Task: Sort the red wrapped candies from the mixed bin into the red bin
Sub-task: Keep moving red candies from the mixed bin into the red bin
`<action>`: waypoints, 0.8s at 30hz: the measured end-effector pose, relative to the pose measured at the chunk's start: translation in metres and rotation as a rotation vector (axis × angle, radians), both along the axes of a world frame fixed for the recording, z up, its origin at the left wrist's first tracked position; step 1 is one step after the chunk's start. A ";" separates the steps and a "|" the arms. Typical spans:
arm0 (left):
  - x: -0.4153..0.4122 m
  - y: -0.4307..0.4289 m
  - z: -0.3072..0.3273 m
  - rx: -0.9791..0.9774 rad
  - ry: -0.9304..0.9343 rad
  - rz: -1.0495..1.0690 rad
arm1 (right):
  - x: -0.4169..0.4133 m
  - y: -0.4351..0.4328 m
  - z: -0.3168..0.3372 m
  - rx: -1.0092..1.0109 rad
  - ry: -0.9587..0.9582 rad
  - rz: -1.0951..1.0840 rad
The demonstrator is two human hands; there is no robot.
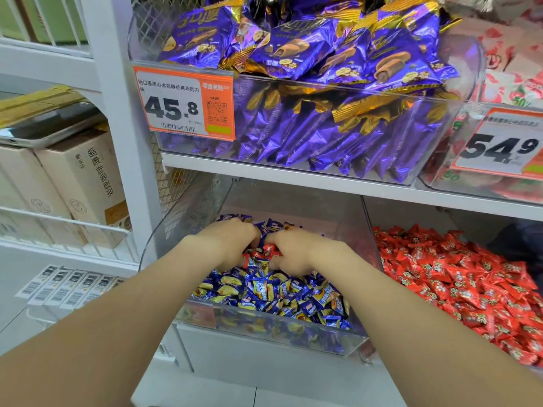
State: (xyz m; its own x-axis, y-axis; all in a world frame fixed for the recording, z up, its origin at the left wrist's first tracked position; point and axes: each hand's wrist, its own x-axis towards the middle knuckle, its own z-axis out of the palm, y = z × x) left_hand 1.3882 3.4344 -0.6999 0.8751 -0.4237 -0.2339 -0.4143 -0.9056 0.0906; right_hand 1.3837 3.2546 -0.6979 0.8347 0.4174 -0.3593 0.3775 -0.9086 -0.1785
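Note:
The mixed bin (264, 333) is a clear plastic tub on the lower shelf, filled mostly with blue and yellow wrapped candies (279, 295). Both my hands are down inside it, side by side. My left hand (229, 239) has its fingers curled into the pile around red wrapped candies (263, 251) that show between the two hands. My right hand (296, 251) curls its fingers round the same small cluster from the right. To the right stands the red bin (379, 251), heaped with red wrapped candies (458, 277).
Above, a clear tub of purple chocolate packets (308, 92) with an orange price tag (183, 102) overhangs the mixed bin. A second tub (499, 148) sits at upper right. Cardboard boxes (79, 183) stand on the wire rack to the left.

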 end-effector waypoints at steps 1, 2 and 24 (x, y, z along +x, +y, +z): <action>0.002 0.000 -0.001 -0.024 -0.024 -0.013 | -0.002 -0.002 0.008 0.033 0.012 -0.014; 0.005 0.001 -0.003 -0.067 -0.037 -0.019 | -0.003 -0.004 0.015 0.064 0.015 -0.026; -0.007 -0.048 0.000 -0.179 -0.253 0.235 | -0.080 -0.050 0.064 0.423 -0.363 -0.446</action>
State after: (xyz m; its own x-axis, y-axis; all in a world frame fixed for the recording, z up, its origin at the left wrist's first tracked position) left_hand 1.3812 3.3868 -0.7002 0.9738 -0.2191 0.0614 -0.2266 -0.9578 0.1770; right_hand 1.3033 3.2043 -0.6340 0.9946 0.0504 0.0910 0.0883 -0.8710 -0.4832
